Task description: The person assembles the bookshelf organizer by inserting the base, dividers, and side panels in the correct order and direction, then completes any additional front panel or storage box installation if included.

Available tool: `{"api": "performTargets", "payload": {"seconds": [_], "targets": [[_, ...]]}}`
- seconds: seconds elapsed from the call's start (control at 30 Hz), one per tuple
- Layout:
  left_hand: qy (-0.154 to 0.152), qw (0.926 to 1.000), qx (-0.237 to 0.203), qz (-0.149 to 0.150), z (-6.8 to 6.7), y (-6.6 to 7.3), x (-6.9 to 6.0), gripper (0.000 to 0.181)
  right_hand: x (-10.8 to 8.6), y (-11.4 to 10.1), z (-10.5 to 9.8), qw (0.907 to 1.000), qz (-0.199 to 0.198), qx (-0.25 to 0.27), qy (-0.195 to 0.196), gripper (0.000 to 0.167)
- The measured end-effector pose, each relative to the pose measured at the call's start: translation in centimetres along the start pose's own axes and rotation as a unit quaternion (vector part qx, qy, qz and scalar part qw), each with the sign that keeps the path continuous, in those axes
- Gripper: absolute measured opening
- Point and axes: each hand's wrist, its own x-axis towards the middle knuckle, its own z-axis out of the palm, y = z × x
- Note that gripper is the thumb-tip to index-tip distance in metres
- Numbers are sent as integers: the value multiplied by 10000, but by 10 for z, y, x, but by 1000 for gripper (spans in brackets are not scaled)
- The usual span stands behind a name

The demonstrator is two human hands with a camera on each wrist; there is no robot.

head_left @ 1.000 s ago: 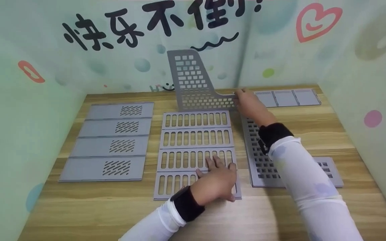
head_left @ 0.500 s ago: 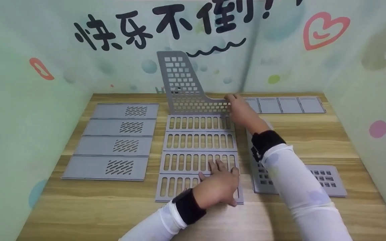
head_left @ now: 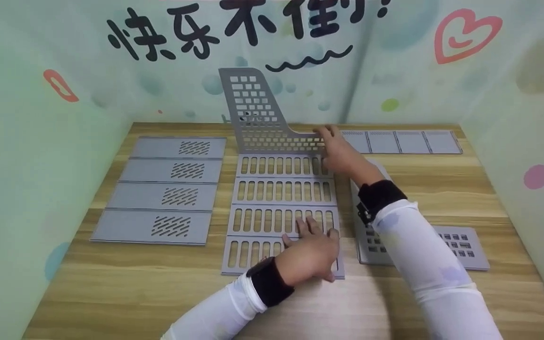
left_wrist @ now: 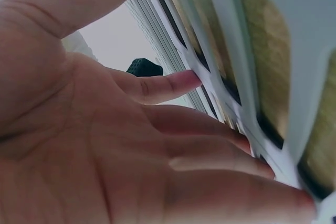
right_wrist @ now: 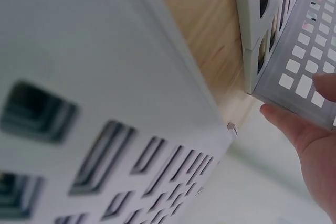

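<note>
A grey L-shaped panel with brick-like holes [head_left: 265, 137] stands upright at the far edge of the slotted grey panels [head_left: 236, 222], which lie flat in a row of several strips. My right hand [head_left: 343, 151] pinches the low right end of the L-shaped panel. In the right wrist view, thumb and finger of that hand [right_wrist: 317, 156] lie on either side of its edge, near the corner of the slotted panels. My left hand [head_left: 310, 255] rests on the nearest slotted strips with fingers spread. The left wrist view shows its fingertips [left_wrist: 186, 80] touching the slotted surface.
Solid grey panels with small slanted slits [head_left: 158, 193] lie on the left of the wooden table [head_left: 149, 288]. More perforated pieces [head_left: 461, 248] lie under the right forearm. A strip of square grey panels [head_left: 409, 142] lies back right. Patterned fabric walls [head_left: 17, 141] enclose the table.
My right hand has slid the L-shaped panel left, so its bottom now lines up with the far edge of the slotted panels. My left hand stays on the slotted strips. The head view has shifted slightly.
</note>
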Motion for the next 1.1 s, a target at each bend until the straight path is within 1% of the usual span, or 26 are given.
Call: {"api": "performTargets", "payload": {"seconds": [0.13, 0.27, 0.33, 0.37, 0.47, 0.57, 0.63, 0.67, 0.73, 0.83, 0.9, 0.93, 1.03, 1.1], "targets": [[-9, 10000, -13, -88, -9, 2, 2, 114, -3, -9, -8, 9997, -43, -206, -97, 94], [40, 9999, -28, -111, -18, 1, 5, 114, -13, -29, -23, 9990, 115, -341, -270, 95], [76, 9999, -36, -91, -20, 0, 6, 113, -22, -39, -34, 9983, 257, -308, -426, 97], [91, 9999, -35, -82, -21, 0, 7, 113, -28, -42, -39, 9978, 290, -296, -521, 95], [86, 9999, -10, -71, -21, -1, 6, 113, -51, -45, -53, 9957, 350, -332, -793, 89], [37, 9999, 44, -90, -15, 0, 4, 114, -75, -33, -60, 9940, 326, -472, -936, 81], [-9, 9999, 68, -93, -11, 0, 3, 114, -90, -20, -61, 9924, 466, -534, -1003, 78], [-20, 9999, 78, -77, -8, -1, 3, 114, -96, -13, -60, 9907, 602, -541, -1092, 79], [-20, 10000, 38, -39, -4, -2, 3, 115, -105, 3, -60, 9861, 951, -550, -1246, 87], [12, 10000, 30, 22, -1, -3, 2, 114, -112, 26, -62, 9758, 1531, -604, -1439, 102], [7, 10000, 33, 43, -1, -3, 2, 113, -114, 40, -63, 9692, 1808, -631, -1547, 110], [-1, 10000, 26, 49, -1, -3, 1, 113, -114, 46, -64, 9669, 1880, -652, -1597, 109], [-44, 10000, 17, 28, 0, -2, 1, 114, -115, 61, -62, 9614, 1997, -635, -1780, 93], [-44, 10000, 32, 18, 0, -1, 0, 114, -116, 69, -60, 9585, 2048, -558, -1902, 75]]}}
